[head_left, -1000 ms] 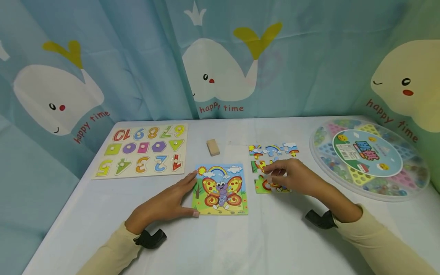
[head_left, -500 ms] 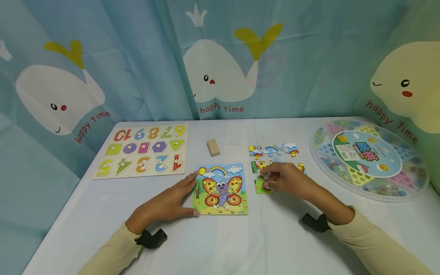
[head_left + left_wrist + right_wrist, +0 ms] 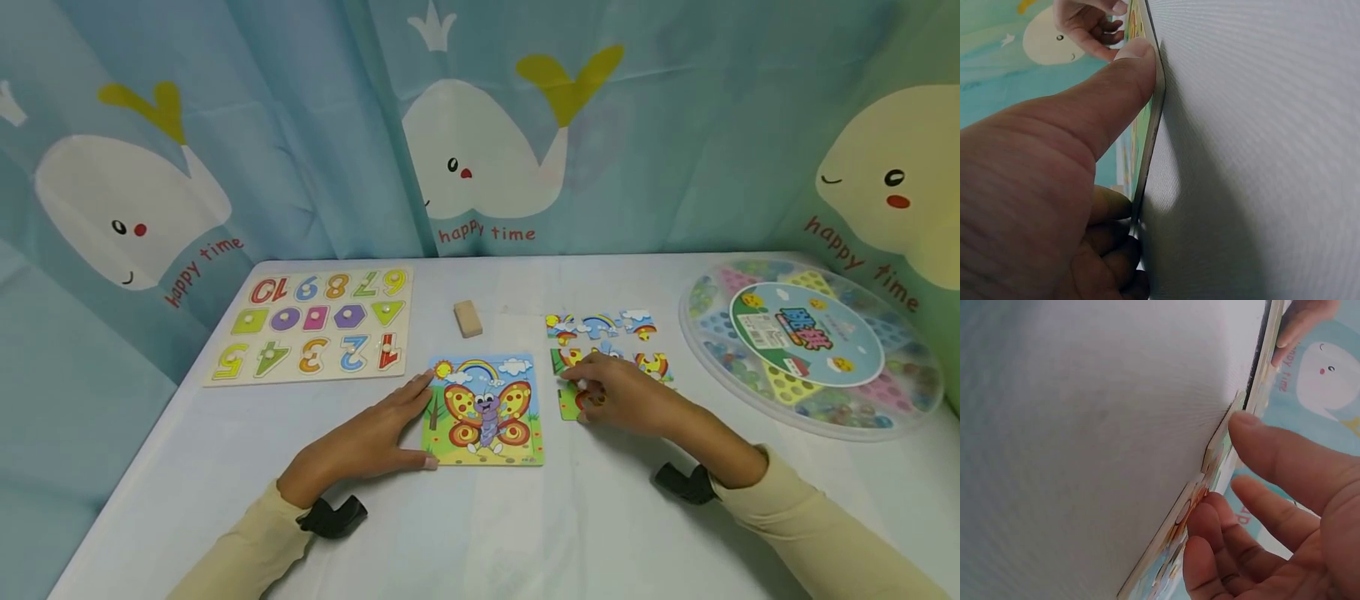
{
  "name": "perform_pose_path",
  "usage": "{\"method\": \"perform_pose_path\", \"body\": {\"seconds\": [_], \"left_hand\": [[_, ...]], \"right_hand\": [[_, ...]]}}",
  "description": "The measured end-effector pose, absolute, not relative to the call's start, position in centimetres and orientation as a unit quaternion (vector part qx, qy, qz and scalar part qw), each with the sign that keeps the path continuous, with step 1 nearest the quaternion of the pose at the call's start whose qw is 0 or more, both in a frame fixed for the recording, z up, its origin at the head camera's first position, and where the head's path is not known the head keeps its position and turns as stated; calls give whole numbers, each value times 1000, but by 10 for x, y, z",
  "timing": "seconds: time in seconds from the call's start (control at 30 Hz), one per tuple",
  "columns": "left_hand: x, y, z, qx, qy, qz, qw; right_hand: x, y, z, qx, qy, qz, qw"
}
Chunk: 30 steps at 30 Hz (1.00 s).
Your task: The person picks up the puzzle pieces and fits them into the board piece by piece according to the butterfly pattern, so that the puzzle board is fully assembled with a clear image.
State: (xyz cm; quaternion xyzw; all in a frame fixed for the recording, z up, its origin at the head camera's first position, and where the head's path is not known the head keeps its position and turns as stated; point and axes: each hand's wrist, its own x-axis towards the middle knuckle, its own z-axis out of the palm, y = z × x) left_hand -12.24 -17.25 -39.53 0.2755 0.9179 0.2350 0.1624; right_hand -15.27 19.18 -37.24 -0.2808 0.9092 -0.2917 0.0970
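A square butterfly puzzle board (image 3: pixel 486 417) lies flat in the middle of the table. My left hand (image 3: pixel 365 439) rests against its left side, fingers stretched along the edge and thumb at the near left corner; the left wrist view shows that thumb (image 3: pixel 1138 59) touching the board's rim. Right of the board lie loose puzzle pieces (image 3: pixel 600 327) in rows. Over the nearer rows, my right hand (image 3: pixel 626 396) pinches a green corner puzzle piece (image 3: pixel 567 406) between thumb and index finger, low at the table. That hand partly covers the neighbouring pieces.
A number-and-shape peg board (image 3: pixel 311 325) lies at the back left. A small wooden block (image 3: pixel 468 319) stands behind the butterfly board. On the right is a large round clear marble-game case (image 3: pixel 810 342). A whale-print curtain (image 3: pixel 480 150) hangs behind the white table (image 3: pixel 480 533).
My right hand has moved left and slightly nearer, from over the middle pieces to the green corner piece, uncovering pieces on its right. My left hand stays at the butterfly board.
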Motion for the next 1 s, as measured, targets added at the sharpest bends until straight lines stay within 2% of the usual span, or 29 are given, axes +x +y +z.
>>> {"method": "perform_pose_path", "body": {"seconds": [0.5, 1.0], "left_hand": [[-122, -171, -393, 274, 918, 232, 167], [-123, -172, -393, 278, 916, 238, 165]], "right_hand": [[-152, 191, -371, -263, 923, -256, 115], [-153, 189, -369, -239, 901, -341, 121]]}}
